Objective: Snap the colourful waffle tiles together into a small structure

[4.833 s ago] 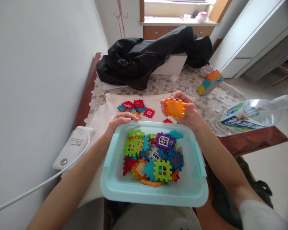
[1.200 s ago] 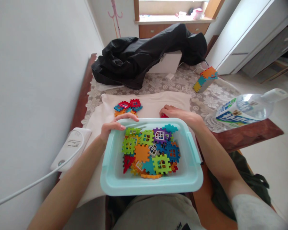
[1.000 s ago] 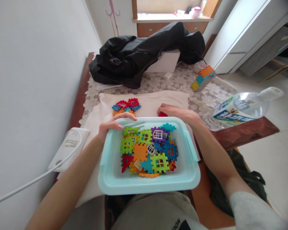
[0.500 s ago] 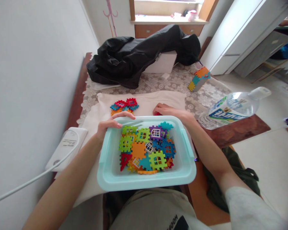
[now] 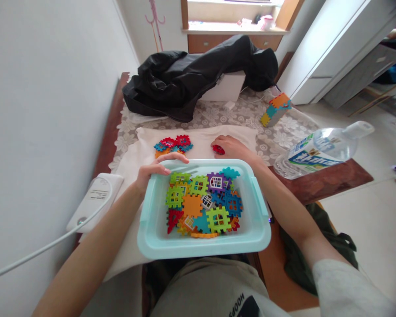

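Observation:
A pale turquoise plastic bin [image 5: 204, 251] is right in front of my body, with a mixed heap of toothed building pieces [image 5: 192, 206] inside. These are green, orange, blue, purple and red, some with window grids. My left hand [image 5: 152, 172] grips the bin's far left corner, its fingers laid over the rim. Beyond the far rim, my right hand [image 5: 231, 147] rests low over the white cloth, its fingers curled on a red building piece [image 5: 218, 150]. A small pile of red, blue and orange pieces [image 5: 182, 141] lies to its left on the cloth.
A large clear plastic bottle [image 5: 320, 152] stands right of my right arm. Behind it is an assembled block of toothed pieces [image 5: 276, 110]. Black fabric [image 5: 198, 79] lies across the table's back. A white device with a cable [image 5: 94, 200] sits at the left edge.
My right hand has shifted slightly away from the bin's rim, and more of the red piece under its fingers shows. My left hand keeps its grip on the bin.

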The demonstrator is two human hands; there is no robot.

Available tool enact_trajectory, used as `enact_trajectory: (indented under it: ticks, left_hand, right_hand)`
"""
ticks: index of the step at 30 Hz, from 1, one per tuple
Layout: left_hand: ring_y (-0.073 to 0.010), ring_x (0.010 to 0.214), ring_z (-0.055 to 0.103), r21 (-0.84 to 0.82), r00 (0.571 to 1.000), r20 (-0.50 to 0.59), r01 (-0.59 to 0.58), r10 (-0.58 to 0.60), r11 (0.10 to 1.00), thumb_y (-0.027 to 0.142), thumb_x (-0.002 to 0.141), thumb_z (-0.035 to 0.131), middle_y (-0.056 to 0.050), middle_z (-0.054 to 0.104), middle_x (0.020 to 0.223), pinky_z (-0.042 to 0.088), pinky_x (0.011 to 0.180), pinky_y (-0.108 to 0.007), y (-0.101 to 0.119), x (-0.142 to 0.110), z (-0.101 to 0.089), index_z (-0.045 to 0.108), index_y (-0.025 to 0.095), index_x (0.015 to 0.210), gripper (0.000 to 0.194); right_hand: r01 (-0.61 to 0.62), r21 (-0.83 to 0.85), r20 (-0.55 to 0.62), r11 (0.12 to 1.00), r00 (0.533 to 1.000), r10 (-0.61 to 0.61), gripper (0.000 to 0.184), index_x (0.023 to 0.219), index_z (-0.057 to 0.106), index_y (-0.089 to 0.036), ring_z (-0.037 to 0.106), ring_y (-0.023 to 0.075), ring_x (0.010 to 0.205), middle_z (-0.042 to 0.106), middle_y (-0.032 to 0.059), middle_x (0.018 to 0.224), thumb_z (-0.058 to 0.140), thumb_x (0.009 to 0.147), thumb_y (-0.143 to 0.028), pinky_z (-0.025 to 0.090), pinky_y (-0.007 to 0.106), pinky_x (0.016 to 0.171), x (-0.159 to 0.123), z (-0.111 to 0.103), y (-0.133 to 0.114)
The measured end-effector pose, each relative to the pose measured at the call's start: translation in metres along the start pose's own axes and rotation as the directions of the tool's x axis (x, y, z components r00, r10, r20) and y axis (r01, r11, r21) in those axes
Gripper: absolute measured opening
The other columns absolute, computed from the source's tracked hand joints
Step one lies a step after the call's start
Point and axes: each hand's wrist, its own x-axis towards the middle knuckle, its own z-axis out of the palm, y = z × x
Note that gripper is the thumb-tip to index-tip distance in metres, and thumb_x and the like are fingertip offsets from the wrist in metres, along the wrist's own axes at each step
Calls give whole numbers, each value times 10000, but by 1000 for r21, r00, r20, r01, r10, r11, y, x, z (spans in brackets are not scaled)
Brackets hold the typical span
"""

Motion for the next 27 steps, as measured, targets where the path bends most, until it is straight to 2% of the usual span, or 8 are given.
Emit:
enact_trajectory:
  ticks: [4,7,10,13,16,19,22,27]
  left_hand:
    - [-270,879,801,-17,1000,24,12,-12,1000,251,678,726,-97,844,1073,654,728,-300,1,0,1,859,167,1095,446]
    - [-281,918,809,-20,999,30,11,-10,1000,235,695,731,-95,842,1136,671,767,-322,1,-1,2,857,170,1131,459]
    - [-273,929,809,2,1000,10,-4,4,1000,237,698,735,-92,838,1155,664,774,-306,0,-1,1,860,165,1118,445]
    - [-259,910,801,27,1000,-4,-30,30,999,231,686,723,-84,839,1118,651,772,-289,-1,0,-1,867,166,1093,437]
    - [-248,894,792,42,999,-8,-47,47,998,225,677,720,-77,835,1083,646,782,-280,0,1,-1,873,161,1074,430]
    - [-244,869,786,42,999,6,-35,35,998,229,684,732,-76,834,1056,639,758,-280,1,1,1,874,165,1075,421]
    - [-252,848,787,34,1000,21,-13,12,999,240,695,740,-80,837,1012,639,745,-295,3,1,3,872,176,1106,437]
    - [-261,853,788,33,1000,18,-21,20,999,228,690,743,-94,837,1026,638,747,-305,4,2,6,874,160,1097,433]
  right_hand:
    - [40,173,-97,984,995,-24,220,1114,782,-177,703,296,1145,761,149,1239,671,924,-182,554,439,1071,3,1,-1]
    - [61,517,-209,854,976,57,229,1113,779,-215,704,240,1027,765,87,1167,734,895,-268,586,384,947,7,1,3]
    - [164,852,-244,497,965,100,437,1226,726,-254,696,202,959,773,56,1177,849,851,-443,587,319,822,8,-2,1]
    - [247,962,-256,113,964,75,680,1286,651,-286,719,204,1003,776,68,1279,941,758,-602,610,300,821,4,-8,-9]
    - [278,959,-279,-47,960,1,751,1288,623,-300,749,213,1028,790,71,1279,980,728,-651,631,309,861,-4,-16,-19]
    - [248,968,-251,-41,948,-194,735,1267,643,-296,777,240,1066,820,77,1205,1004,731,-647,641,354,927,-12,-20,-22]
    - [219,975,-188,39,904,-383,697,1122,725,-256,774,324,1207,835,128,1181,910,759,-821,632,462,1038,-15,-21,-20]
    - [285,932,-250,222,952,-174,823,1061,790,-270,759,341,1278,839,112,1241,520,900,-1030,584,549,1166,-11,-25,-13]
